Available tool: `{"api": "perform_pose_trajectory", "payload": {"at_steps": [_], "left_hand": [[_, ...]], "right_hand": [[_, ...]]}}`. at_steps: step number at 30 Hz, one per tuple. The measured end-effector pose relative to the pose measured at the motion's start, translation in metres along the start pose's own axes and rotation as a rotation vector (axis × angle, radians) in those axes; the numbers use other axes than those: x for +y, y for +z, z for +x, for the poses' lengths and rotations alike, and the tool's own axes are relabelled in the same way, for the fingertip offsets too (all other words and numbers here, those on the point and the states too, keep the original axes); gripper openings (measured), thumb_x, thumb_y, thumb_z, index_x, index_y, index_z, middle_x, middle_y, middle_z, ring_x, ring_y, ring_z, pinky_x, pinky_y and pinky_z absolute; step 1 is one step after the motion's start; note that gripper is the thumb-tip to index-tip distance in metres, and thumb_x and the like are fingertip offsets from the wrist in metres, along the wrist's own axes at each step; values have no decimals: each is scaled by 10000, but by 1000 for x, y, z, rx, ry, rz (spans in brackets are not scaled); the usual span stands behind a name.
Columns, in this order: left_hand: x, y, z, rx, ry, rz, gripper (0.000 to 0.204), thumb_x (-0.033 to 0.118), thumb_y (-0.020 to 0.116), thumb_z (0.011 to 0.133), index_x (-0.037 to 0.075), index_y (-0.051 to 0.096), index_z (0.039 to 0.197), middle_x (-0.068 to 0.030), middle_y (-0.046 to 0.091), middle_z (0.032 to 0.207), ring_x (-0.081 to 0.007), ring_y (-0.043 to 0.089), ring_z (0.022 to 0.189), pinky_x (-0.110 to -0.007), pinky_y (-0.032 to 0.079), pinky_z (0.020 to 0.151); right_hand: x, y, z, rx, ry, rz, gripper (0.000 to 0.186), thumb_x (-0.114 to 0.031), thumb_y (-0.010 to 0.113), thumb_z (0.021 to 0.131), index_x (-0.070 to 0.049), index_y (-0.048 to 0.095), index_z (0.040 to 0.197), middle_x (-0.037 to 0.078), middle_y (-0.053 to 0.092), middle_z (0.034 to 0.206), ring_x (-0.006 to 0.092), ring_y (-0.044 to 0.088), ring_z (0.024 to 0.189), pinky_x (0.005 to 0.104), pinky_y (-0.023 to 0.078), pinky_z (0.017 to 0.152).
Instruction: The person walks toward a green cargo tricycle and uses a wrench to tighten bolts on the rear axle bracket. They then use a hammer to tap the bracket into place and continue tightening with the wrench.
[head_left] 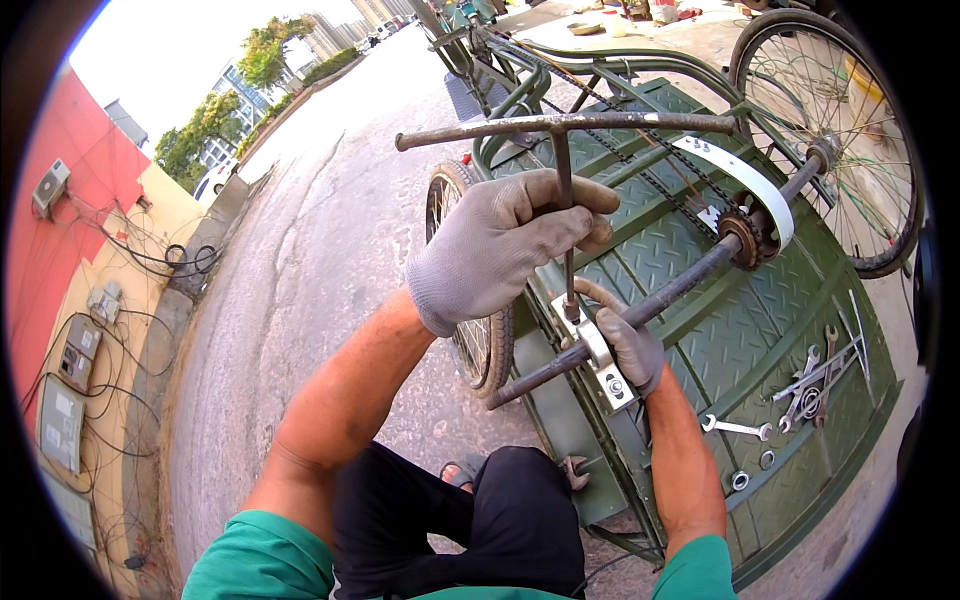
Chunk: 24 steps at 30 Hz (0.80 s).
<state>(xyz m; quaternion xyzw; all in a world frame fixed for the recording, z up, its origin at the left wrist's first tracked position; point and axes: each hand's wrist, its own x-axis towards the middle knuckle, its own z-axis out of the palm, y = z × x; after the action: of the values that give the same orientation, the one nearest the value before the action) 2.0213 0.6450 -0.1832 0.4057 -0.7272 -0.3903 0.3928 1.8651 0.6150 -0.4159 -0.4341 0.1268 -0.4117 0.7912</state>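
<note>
My gloved left hand [513,240] is closed round the upright shaft of a long metal T-handle socket wrench [640,121]. The wrench's lower end rests on a bolt of a silver bearing block [612,382]. My gloved right hand [628,340] grips around that block beside the socket, partly hiding it. A dark axle [530,382] passes through the block and carries a sprocket [745,240] with a chain and a curved white band [770,185]. All this sits on the green tread-plate bed [760,350] of an upturned-looking pedal cart.
Loose spanners [738,428] and two rings [741,480] lie on the bed at right. The cart's spoked wheels [893,140] are at right and behind my left hand. A wall with meter boxes and cables [60,435] stands at left, beside the road [280,250].
</note>
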Motion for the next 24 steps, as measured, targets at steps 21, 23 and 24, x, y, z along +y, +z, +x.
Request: {"api": "perform_pose_trajectory", "payload": {"at_steps": [21, 23, 24], "left_hand": [[-29, -12, -11, -186, -50, 190, 250, 141, 682, 982, 6, 688, 1193, -56, 744, 1034, -119, 691, 936, -293, 562, 866], [-30, -17, -12, -182, -41, 288, 229, 144, 689, 975, 8, 706, 1158, -52, 749, 1005, -110, 692, 907, -286, 562, 839], [-27, -18, -13, -179, -38, 339, 219, 146, 693, 971, 9, 715, 1140, -51, 752, 991, -105, 692, 893, -282, 562, 826]], "right_hand": [[3, -5, -2, 24, -34, -38, 646, -283, 563, 1003, -28, 358, 1560, -40, 596, 828, 35, 531, 729, 201, 439, 651], [3, -3, -1, 16, -33, -30, 652, -288, 570, 1002, -28, 357, 1560, -37, 605, 837, 34, 536, 729, 202, 441, 648], [2, -1, 0, 10, -27, -30, 655, -290, 574, 1002, -28, 355, 1561, -33, 615, 845, 34, 542, 730, 203, 444, 647]]}}
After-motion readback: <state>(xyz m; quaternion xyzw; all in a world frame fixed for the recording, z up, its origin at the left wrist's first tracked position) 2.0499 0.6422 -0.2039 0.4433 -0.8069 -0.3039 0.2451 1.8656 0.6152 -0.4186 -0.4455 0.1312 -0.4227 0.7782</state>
